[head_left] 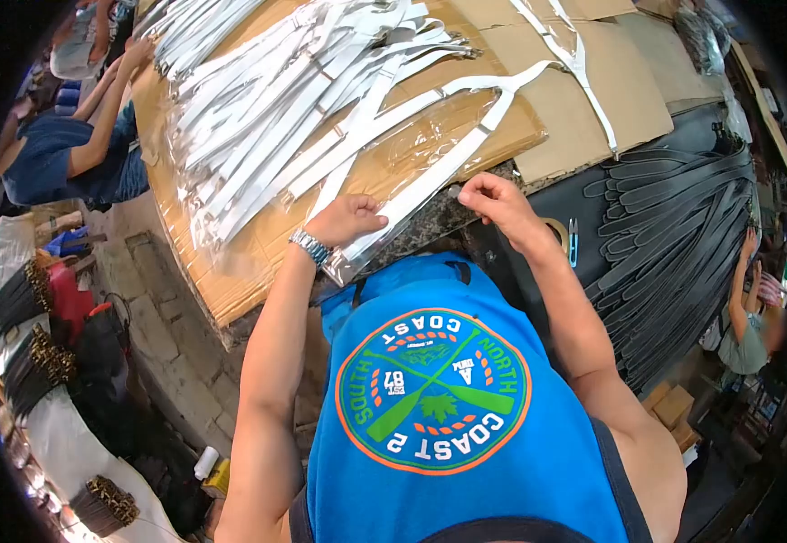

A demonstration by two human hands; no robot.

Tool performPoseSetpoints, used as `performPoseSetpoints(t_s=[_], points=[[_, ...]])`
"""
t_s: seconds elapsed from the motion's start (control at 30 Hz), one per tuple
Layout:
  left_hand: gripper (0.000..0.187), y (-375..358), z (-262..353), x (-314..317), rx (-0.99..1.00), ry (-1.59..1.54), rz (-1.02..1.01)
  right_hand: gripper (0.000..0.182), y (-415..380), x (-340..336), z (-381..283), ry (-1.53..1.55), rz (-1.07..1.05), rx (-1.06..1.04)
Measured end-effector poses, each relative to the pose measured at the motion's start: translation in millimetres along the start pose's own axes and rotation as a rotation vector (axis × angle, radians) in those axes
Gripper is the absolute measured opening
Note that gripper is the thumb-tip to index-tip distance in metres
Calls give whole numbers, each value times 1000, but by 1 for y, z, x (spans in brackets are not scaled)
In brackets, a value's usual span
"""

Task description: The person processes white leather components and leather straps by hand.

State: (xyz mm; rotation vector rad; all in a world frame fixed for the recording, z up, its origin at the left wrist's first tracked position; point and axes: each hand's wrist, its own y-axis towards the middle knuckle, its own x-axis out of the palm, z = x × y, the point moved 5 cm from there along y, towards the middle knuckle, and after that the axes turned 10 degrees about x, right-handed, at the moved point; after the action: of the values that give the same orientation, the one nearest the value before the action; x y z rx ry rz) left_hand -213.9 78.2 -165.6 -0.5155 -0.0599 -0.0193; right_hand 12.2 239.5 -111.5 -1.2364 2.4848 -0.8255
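White elastic suspenders (452, 163) with metal clips lie in a Y shape on clear plastic at the table's front edge. My left hand (346, 220), a metal watch (310, 246) on its wrist, is closed on the near end of their strap, over clear plastic (344, 267). To the right, my right hand (500, 206) is raised a little off the edge with thumb and forefinger pinched together. Whatever is between those fingertips is too small to make out. A big pile of white suspenders (276, 118) lies beyond my left hand.
Cardboard sheets (583, 109) cover the table. More white suspenders (579, 59) lie at the back right. On the right are black straps (674, 217), a tape roll (556, 233) and a blue cutter (573, 242). One person (77, 154) sits left; another (751, 335) works far right.
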Motion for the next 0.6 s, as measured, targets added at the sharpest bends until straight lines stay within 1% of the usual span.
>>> performPoseSetpoints(t_s=[0.07, 0.17, 0.2, 0.33, 0.47, 0.57, 0.6], points=[[24, -1, 2, 0, -1, 2, -15, 15, 6, 14, -3, -60, -118, 37], [25, -4, 3, 2, 7, 2, 23, 13, 16, 41, -10, -106, -299, 90], [25, -5, 5, 2, 2, 30, 24, 13, 23, 51, -9, -99, -308, 45], [27, -9, 11, 2, -16, 88, 47, 15, 52, 74, -7, -399, -418, -37], [27, -12, 12, 1, -19, 96, 57, 20, 63, 85, -15, -569, -447, -97], [42, -10, 7, -1, 32, 42, 35, 19, 58, 90, -27, -701, -413, -93], [43, -8, 4, -2, 36, 45, 35, 18, 57, 90, -30, -774, -364, -94]])
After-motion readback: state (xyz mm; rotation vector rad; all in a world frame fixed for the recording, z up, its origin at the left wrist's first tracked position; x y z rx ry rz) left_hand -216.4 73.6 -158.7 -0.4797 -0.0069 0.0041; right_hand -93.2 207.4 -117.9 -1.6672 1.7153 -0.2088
